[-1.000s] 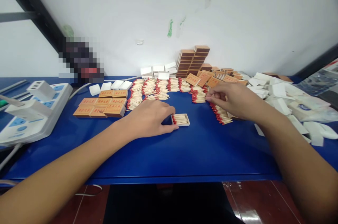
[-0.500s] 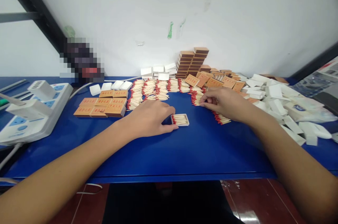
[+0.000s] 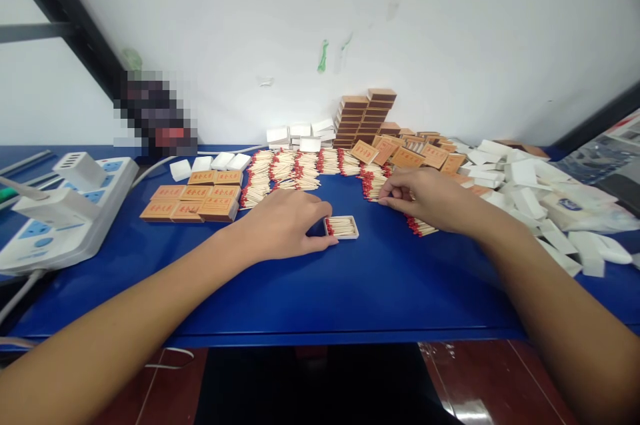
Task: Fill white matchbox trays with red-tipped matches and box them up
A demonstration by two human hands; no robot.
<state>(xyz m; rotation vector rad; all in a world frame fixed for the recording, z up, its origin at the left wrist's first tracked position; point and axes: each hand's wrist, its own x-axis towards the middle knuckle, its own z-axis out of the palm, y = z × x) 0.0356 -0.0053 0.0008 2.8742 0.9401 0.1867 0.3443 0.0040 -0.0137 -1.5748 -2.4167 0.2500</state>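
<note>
My left hand (image 3: pixel 285 225) rests on the table with thumb and fingers around the left end of a small white matchbox tray (image 3: pixel 357 233). Red-headed matches (image 3: pixel 343 226) lie side by side in that tray, their heads towards my hand. My right hand (image 3: pixel 417 195) is bent in a pinch at the edge of a pile of loose matches (image 3: pixel 371 186). Whatever is between its fingertips is too small to make out. Beneath the right hand, more matches (image 3: pixel 423 226) stick out, partly covered by it.
Rows of matches (image 3: pixel 257 178) lie behind my left hand. Orange matchboxes (image 3: pixel 220 201) sit at left, near a power strip (image 3: pixel 95 231). A matchbox stack (image 3: pixel 363 119) stands against the wall. White trays (image 3: pixel 520 175) are heaped at right, on the blue table (image 3: pixel 320 298).
My right hand has shifted very slightly to the right beside the match pile, its fingers still pinched. My left hand and the matchbox tray stay in place.
</note>
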